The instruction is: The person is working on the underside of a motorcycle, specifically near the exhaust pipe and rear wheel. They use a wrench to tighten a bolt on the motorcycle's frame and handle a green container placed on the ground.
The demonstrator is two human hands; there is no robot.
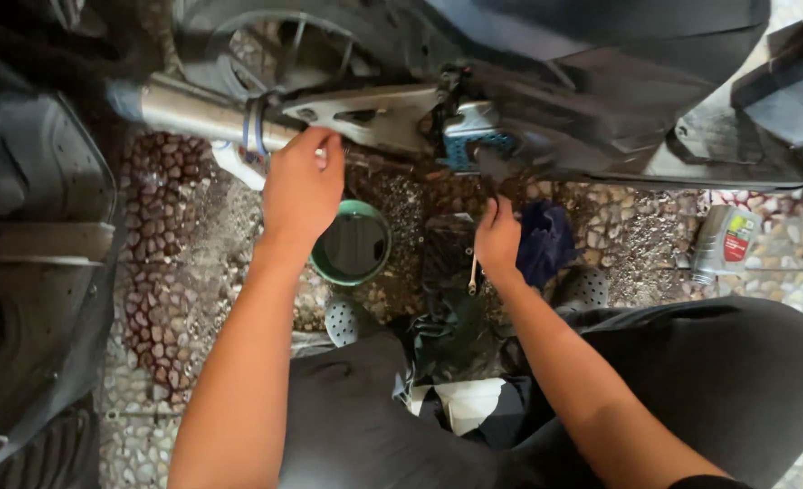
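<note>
**Two hands beneath the rear of a scooter**

Nearest to us are our own knees in dark trousers (691, 380), folded in a crouch, with a crumpled dark-and-white rag (460, 398) lying between them on the pebble floor (162, 272). From here both bare forearms reach forward.

Our left hand (302, 186) rests against the underside of the silver exhaust pipe (202, 113), beside the pale metal bracket (374, 118). Its fingers (322, 140) are curled narrow with the tips up against the metal; we cannot tell whether they pinch anything. A blue band (255, 127) wraps the pipe just left of this hand.

Our right hand (498, 237) is raised toward a dark part (492, 167) hanging below the blue-tinted engine casing (474, 136). Its fingers are drawn together around the lower end of that part. A dark blue cloth (546, 240) lies just beside this hand on the right, and a small metal spanner (472, 276) lies on the floor just beneath it.

A green round basin (354, 244) sits on the floor between the two hands, under the bracket. A grey oil bottle with a red label (726, 243) lies well apart to the right. The wheel (275, 45) shows at the top.
</note>
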